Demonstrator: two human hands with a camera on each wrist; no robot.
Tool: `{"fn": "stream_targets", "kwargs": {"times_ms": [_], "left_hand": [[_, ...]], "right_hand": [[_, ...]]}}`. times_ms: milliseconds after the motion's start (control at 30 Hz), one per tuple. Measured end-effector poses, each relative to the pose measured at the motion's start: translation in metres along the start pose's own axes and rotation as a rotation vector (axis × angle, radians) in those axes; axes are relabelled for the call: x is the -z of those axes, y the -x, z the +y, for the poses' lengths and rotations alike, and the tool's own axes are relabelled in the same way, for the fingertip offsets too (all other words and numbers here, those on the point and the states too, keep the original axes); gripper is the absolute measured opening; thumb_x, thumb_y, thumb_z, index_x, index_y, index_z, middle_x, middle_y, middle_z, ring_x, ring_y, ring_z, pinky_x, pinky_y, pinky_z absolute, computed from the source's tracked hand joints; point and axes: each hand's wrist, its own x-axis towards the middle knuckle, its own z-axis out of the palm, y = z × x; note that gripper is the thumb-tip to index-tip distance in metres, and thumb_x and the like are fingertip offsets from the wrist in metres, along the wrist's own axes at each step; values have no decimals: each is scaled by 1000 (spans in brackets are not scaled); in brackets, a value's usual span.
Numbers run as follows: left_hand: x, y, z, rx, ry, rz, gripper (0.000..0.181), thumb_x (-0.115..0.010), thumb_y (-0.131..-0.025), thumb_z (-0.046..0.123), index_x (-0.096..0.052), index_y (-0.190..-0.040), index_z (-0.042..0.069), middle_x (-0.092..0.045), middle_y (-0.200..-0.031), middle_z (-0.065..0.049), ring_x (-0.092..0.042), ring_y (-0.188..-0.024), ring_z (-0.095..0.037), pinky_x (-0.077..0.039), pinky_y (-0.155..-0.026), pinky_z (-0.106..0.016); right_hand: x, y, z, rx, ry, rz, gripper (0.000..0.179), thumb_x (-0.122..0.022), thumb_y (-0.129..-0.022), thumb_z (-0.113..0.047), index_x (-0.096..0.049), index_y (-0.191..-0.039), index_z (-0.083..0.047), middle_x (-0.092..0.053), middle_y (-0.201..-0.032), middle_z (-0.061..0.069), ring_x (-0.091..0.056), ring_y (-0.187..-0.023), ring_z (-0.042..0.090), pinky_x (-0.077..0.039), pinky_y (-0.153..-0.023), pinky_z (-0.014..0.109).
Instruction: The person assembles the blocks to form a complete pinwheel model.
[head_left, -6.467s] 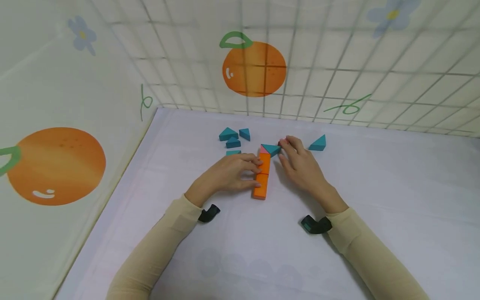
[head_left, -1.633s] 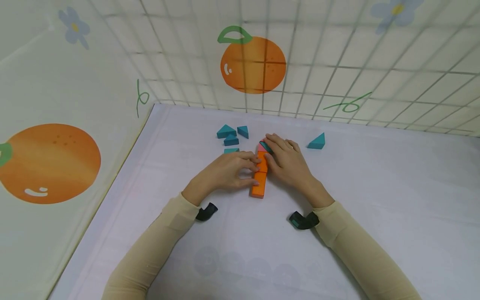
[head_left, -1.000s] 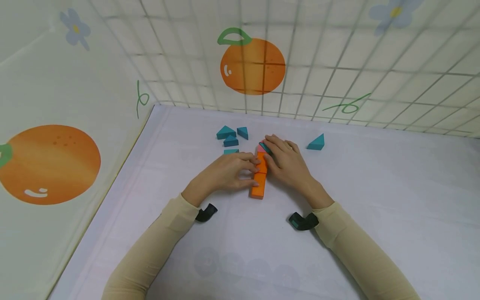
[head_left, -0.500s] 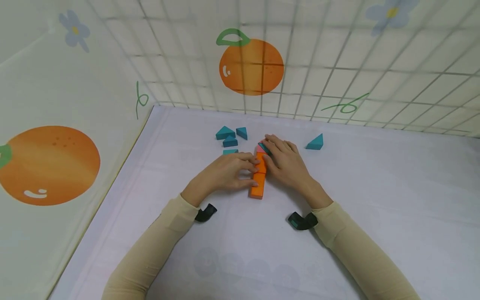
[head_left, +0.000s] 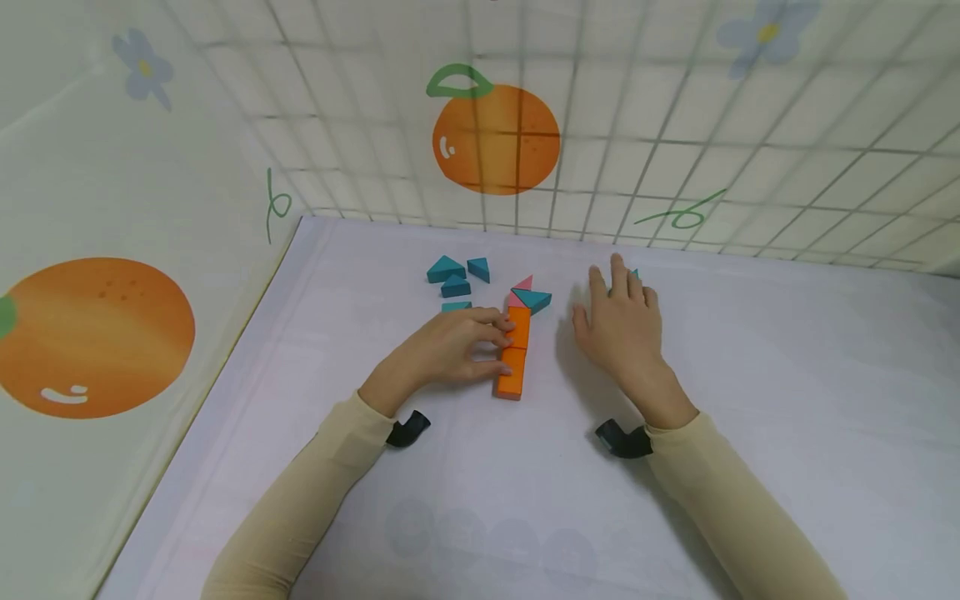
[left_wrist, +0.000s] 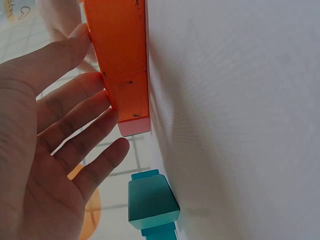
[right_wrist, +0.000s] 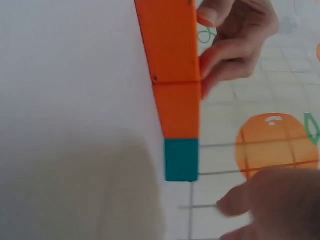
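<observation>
Two orange rectangular blocks (head_left: 512, 373) lie end to end in a column on the white surface. Along their left side rest the fingertips of my left hand (head_left: 450, 346), fingers loosely extended, as the left wrist view also shows. At the column's far end sit a teal triangular block (head_left: 536, 300) and small pink pieces (head_left: 522, 283). My right hand (head_left: 622, 325), fingers spread and holding nothing visible, is to the right of the column. Behind its fingers, only the tip of another teal triangular block (head_left: 636, 273) shows.
Several teal triangular blocks (head_left: 447, 269) lie in a loose group left of the column's far end; the nearest one (head_left: 456, 307) is partly hidden by my left hand. A patterned white backdrop with a printed orange (head_left: 497, 140) rises behind the surface.
My right hand has let go of the teal and pink pieces at the column's far end and moved right, toward the separate teal triangle. My left hand stays against the orange blocks.
</observation>
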Motion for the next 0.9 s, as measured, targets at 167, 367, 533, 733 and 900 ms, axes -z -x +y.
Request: {"fn": "stream_targets", "kwargs": {"times_ms": [167, 367, 533, 733, 900], "left_hand": [[0, 0, 1, 4, 0, -6, 34, -78, -83, 38, -76, -105, 11, -67, -121, 2, -59, -120, -16, -49, -103, -31], [2, 0, 1, 5, -7, -9, 36, -78, -83, 38, -76, -106, 11, -67, -120, 2, -59, -120, -16, -49, -103, -30], [1, 0, 1, 9, -10, -9, 35, -78, -83, 38, -76, -106, 12, -67, -121, 2, -59, -120, -16, -49, -103, -31], [1, 0, 1, 5, -8, 0, 35, -78, -83, 39, -77, -105, 12, -67, -120, 2, -59, -119, -15, -49, -103, -30], [0, 0, 1, 7, -9, -2, 35, -78, -83, 39, -77, -106, 12, -67, -120, 3, -59, -119, -15, -49, -103, -30]], "right_hand": [[16, 8, 4, -99, 78, -66, 59, -45, -99, -32, -39, -145, 4, -29, -153, 28, -40, -131, 46, -37, -100, 61], [23, 10, 7, -102, 91, -127, 60, -38, -99, -29, -36, -145, 9, -35, -147, 31, -46, -123, 50, -42, -93, 62], [20, 11, 9, -122, 97, -178, 60, -37, -99, -30, -37, -144, 9, -37, -144, 31, -47, -122, 49, -40, -92, 62], [19, 12, 9, -122, 85, -225, 59, -37, -100, -32, -38, -145, 7, -43, -137, 32, -48, -121, 46, -40, -92, 61], [18, 10, 10, -114, 67, -192, 58, -39, -100, -34, -41, -143, 5, -46, -134, 31, -49, -120, 46, -41, -91, 61]]}}
